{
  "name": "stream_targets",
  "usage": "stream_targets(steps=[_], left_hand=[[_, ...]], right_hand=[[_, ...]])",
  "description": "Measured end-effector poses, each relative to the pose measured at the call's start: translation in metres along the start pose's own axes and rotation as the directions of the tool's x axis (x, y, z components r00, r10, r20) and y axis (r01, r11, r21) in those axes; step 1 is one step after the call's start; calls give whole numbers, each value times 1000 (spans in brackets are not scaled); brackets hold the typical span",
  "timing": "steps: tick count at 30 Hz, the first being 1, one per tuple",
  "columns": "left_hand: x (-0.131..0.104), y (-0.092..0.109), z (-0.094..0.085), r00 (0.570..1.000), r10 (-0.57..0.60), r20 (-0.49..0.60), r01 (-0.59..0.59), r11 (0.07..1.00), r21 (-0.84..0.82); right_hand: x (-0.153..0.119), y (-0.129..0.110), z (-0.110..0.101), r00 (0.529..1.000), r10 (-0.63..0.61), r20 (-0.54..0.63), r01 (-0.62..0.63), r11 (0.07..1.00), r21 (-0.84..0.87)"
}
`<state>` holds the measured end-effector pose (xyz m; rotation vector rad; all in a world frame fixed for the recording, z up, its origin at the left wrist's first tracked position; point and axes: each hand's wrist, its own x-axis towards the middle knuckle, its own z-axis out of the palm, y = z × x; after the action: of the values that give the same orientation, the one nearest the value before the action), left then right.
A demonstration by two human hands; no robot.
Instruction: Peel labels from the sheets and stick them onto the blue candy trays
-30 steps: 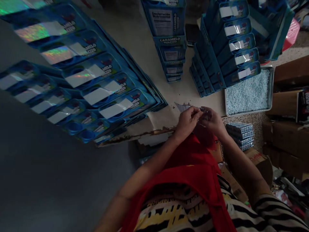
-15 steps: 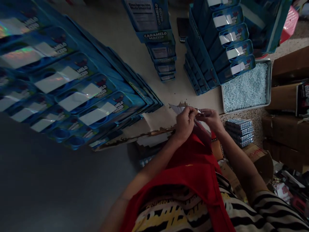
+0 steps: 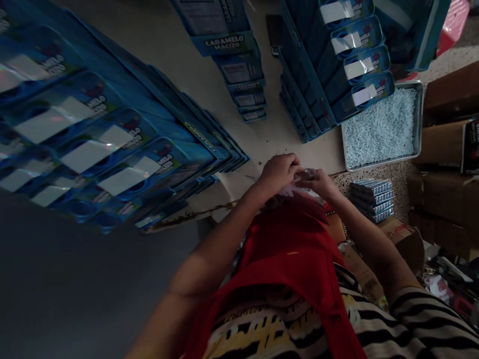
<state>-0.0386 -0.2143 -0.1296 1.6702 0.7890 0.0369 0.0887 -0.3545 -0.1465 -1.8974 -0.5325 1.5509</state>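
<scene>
My left hand and my right hand are close together at the table's front edge, in front of my red apron. Both are closed, fingers bent inward in a pinch. From between them hangs a thin, pinkish, see-through sheet, perhaps plastic, with whitish folds under my left hand. Something small and shiny shows at my right fingertips, too small to name. The fingers partly hide what they grip.
Stacked blue candy boxes fill the left, with more blue stacks at the middle and right. A metal tray of pale blue pellets stands right, above silvery packs. A dark phone lies behind; cardboard boxes line the far right.
My left hand has moved left and a little up, and my right hand slightly left. The whitish pointed piece beside my left hand is now mostly hidden. The view has shifted slightly.
</scene>
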Motion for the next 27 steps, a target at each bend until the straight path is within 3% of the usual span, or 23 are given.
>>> stream_targets(steps=[2,9,15,19,23,27], left_hand=[[5,-3,0,1000,-20,-6,20,1000,-2],[2,4,7,991,-42,-123,41,999,-13],[-5,-3,7,976,-155,-152,108,954,-278],[-1,-8,3,979,-145,-146,97,951,-294],[10,-10,-14,974,-107,-199,50,961,-272],[20,-3,-43,933,-57,-356,-45,962,-270]], right_hand=[[0,-4,-1,1000,26,-6,-26,1000,-9],[-1,-22,-1,998,-58,-14,59,997,56],[-2,-7,-2,997,-40,-60,46,993,108],[1,0,-2,999,-40,-7,40,982,185],[0,6,-3,999,-3,33,-5,971,239],[-9,22,-11,997,74,2,-73,981,179]])
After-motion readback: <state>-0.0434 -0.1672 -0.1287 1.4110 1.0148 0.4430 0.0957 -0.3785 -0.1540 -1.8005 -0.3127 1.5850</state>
